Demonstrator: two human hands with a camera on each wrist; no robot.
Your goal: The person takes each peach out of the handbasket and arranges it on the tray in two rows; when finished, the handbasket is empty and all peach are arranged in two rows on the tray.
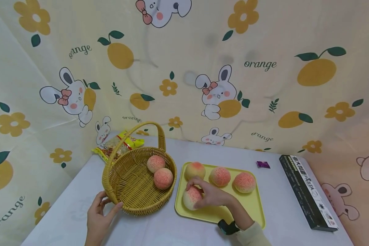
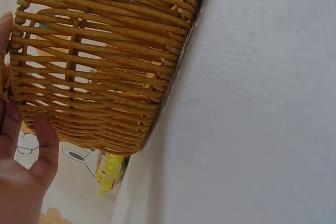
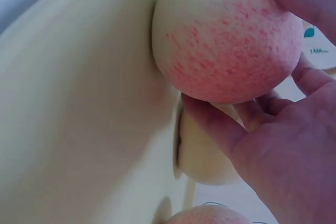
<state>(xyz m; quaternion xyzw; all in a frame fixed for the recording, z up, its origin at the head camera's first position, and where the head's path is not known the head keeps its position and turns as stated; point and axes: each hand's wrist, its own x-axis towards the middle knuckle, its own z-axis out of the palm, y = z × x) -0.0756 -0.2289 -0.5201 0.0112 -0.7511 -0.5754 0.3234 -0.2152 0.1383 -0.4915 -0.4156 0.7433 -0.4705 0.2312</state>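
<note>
In the head view, my left hand (image 1: 99,218) holds the left side of a woven basket (image 1: 130,186) by its rim, near the foot of the handle. The left wrist view shows the thumb against the basket's outer weave (image 2: 105,66). Two pink peaches (image 1: 163,178) lie inside, at the basket's right. My right hand (image 1: 213,194) grips a pale peach with a pink blush (image 1: 191,198) at the front left of a yellow tray (image 1: 256,209). Close up, thumb and fingers span this peach (image 3: 226,40), which sits right at the tray surface.
Three more peaches (image 1: 220,176) stand along the tray's back. Behind the basket lies a yellow snack bag (image 1: 110,147). A small purple packet (image 1: 263,164) and a long black-and-white pasta box (image 1: 309,193) lie on the right. A printed cloth (image 1: 184,51) hangs behind the table.
</note>
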